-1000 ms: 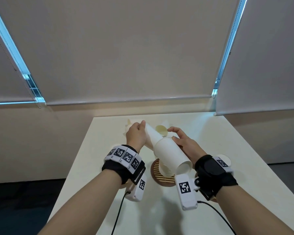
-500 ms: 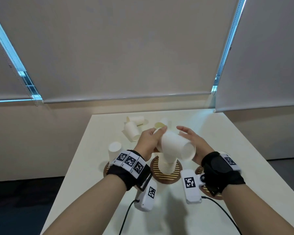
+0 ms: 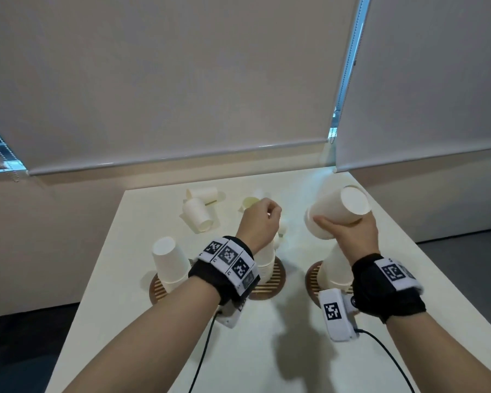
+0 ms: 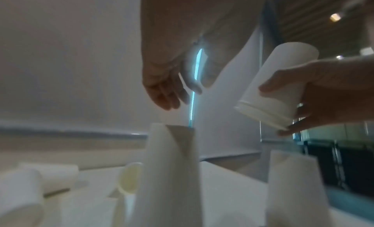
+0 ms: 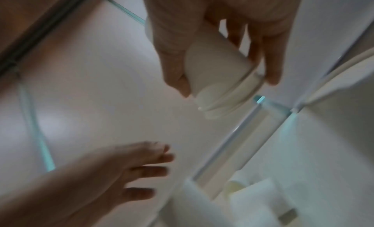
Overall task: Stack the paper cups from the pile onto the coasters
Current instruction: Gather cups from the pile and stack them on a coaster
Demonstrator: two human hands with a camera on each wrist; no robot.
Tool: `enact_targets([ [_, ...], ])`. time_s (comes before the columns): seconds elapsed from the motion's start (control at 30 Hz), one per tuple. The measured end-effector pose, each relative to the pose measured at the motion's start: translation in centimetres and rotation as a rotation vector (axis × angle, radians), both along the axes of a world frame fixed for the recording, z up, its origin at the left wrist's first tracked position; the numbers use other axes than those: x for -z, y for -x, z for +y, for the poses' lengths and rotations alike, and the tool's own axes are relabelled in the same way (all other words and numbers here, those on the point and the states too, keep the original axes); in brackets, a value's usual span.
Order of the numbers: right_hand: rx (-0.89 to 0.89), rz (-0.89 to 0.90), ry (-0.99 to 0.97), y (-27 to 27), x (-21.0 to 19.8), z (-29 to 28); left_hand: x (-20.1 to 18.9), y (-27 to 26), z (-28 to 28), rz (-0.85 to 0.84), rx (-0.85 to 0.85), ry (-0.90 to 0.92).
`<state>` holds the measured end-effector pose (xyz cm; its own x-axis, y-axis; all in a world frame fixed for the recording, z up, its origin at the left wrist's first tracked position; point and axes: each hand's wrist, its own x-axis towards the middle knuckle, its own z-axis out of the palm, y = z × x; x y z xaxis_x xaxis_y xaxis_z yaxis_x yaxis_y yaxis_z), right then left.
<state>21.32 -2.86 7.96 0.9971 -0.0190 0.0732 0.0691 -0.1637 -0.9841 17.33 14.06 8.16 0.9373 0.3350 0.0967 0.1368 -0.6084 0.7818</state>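
Paper cup in hand: white paper cups (image 3: 338, 212), at least two nested going by the double rim in the left wrist view, held tilted with the base up and away, above the right stack.
Right hand: right hand (image 3: 349, 231) is under and round the cups, thumb on the near side, fingers (image 4: 291, 129) wrapped on the far side by the rim.
Right stack: upturned cup stack (image 3: 335, 270) stands on the right coaster (image 3: 313, 279), directly below the held cups and partly hidden by the wrist.
Middle stack: middle stack (image 3: 267, 262) stands on the middle coaster (image 3: 278, 282), mostly hidden behind the left wrist.
Left hand: left hand (image 3: 260, 222) hovers over the middle stack holding nothing, fingers loosely curled and slightly apart.
Left stack: short left stack (image 3: 170, 260) stands on the left coaster (image 3: 156, 290), clear of both hands.
Pile: loose cups (image 3: 197, 212) lie on their sides toward the far edge of the worktop (image 3: 281, 350), beyond the hands.
Open room: bare surface lies near the person, crossed by two black cables (image 3: 391, 355).
Edges: right coaster sits nearer the worktop's right edge than the others; window blinds (image 3: 182, 80) hang behind.
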Motion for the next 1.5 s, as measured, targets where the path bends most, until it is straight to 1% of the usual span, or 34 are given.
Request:
enact_targets([
  [0.03,0.051,-0.01,0.031,-0.2,0.3,-0.9,0.6,-0.1,0.5,-0.001,-0.005,-0.151],
  [0.07,0.094,-0.003,0.07,-0.4,0.7,-1.8,1.2,-0.1,0.9,0.04,0.006,-0.264],
  [0.1,0.123,0.023,0.106,-0.7,1.4,-2.4,1.8,-0.1,1.3,0.113,0.025,-0.339],
  [0.13,0.138,0.067,0.141,-1.0,2.1,-3.0,2.3,0.0,1.5,0.192,0.045,-0.371],
  [0.2,0.13,0.183,0.204,-1.6,3.9,-3.4,3.4,0.0,1.7,0.309,0.082,-0.342],
  [0.23,0.114,0.231,0.241,-1.7,4.8,-3.3,4.0,-0.1,1.6,0.326,0.094,-0.31],
  [0.3,0.078,0.288,0.296,-1.8,6.5,-2.9,4.8,-0.2,1.4,0.317,0.092,-0.26],
  [0.4,0.064,0.342,0.29,-1.8,8.7,-2.5,5.2,-0.6,1.2,0.29,0.063,-0.244],
  [0.53,0.062,0.325,0.247,-2.9,9.7,-1.8,5.6,-1.4,1.3,0.25,0.025,-0.252],
  [0.67,0.07,0.301,0.255,-5.3,9.9,-1.2,5.8,-2.1,0.9,0.219,-0.015,-0.28],
  [0.73,0.063,0.29,0.268,-6.7,10.0,-0.9,5.8,-2.3,0.6,0.232,-0.009,-0.278],
  [0.8,0.056,0.287,0.274,-8.2,10.2,-0.6,5.3,-2.8,0.7,0.219,-0.035,-0.19],
  [0.83,0.052,0.289,0.275,-8.9,10.3,-0.5,4.8,-3.1,1.0,0.18,-0.077,-0.095],
  [0.9,0.039,0.296,0.287,-10.1,10.5,-0.3,3.7,-3.9,2.4,0.064,-0.228,0.11],
  [0.93,0.026,0.305,0.305,-10.6,10.7,-0.2,3.5,-4.3,3.4,0.034,-0.307,0.18],
  [0.97,0.017,0.325,0.329,-10.9,10.9,-0.1,3.4,-4.8,4.4,0.05,-0.373,0.218],
  [1.03,0.049,0.397,0.388,-11.3,11.5,0.2,4.1,-5.6,6.5,0.192,-0.42,0.192],
  [1.1,0.139,0.536,0.415,-11.1,12.3,0.3,5.5,-6.0,8.0,0.417,-0.375,0.093],
  [1.17,0.165,0.652,0.378,-10.5,13.2,0.7,6.9,-6.2,8.7,0.574,-0.311,0.027],
  [1.23,0.069,0.725,0.203,-9.9,14.2,1.6,7.7,-6.2,8.9,0.648,-0.257,0.053],
  [1.3,-0.111,0.785,0.088,-8.9,13.6,3.2,8.1,-6.1,8.7,0.674,-0.209,0.057],
  [1.33,-0.194,0.774,0.101,-8.6,12.9,4.1,8.3,-6.1,8.5,0.666,-0.188,0.051],
  [1.37,-0.25,0.723,0.118,-8.5,12.2,5.1,8.5,-6.2,8.3,0.652,-0.168,0.055],
  [1.43,-0.305,0.563,0.151,-8.7,10.7,7.1,9.1,-6.4,8.1,0.613,-0.158,0.09],
  [1.5,-0.324,0.388,0.197,-9.0,9.5,8.7,9.5,-6.7,8.2,0.589,-0.167,0.143],
])
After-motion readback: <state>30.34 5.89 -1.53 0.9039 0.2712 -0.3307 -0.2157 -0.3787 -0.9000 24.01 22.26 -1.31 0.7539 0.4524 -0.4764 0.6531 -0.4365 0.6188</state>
